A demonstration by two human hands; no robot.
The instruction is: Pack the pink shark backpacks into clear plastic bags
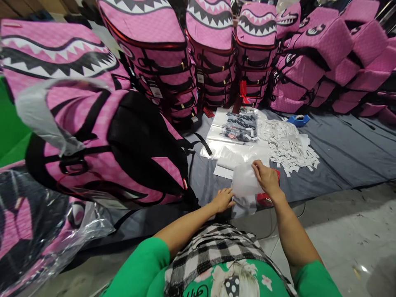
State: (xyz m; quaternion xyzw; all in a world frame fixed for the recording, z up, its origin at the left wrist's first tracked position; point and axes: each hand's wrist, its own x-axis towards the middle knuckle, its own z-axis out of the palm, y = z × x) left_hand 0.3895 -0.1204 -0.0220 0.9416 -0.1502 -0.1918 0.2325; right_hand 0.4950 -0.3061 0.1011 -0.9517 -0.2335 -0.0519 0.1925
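Between my hands is a thin translucent white plastic sheet [246,180], lying over others like it near the table's front edge. My right hand [266,177] pinches its upper right corner between thumb and fingers and lifts it a little. My left hand [224,200] rests at the sheet's lower left edge, fingers spread apart, holding nothing. A red object [264,199] shows partly beneath my right wrist. To the left lies a large pink and black backpack [139,132], its handle wrapped in clear plastic [34,107].
Stacked pink backpacks with shark mouths [210,24] line the back. Past the sheet are clear bags [213,140], a heap of small white slips [287,144] and a blue tape dispenser [298,120]. A plastic-wrapped backpack [37,231] is at lower left.
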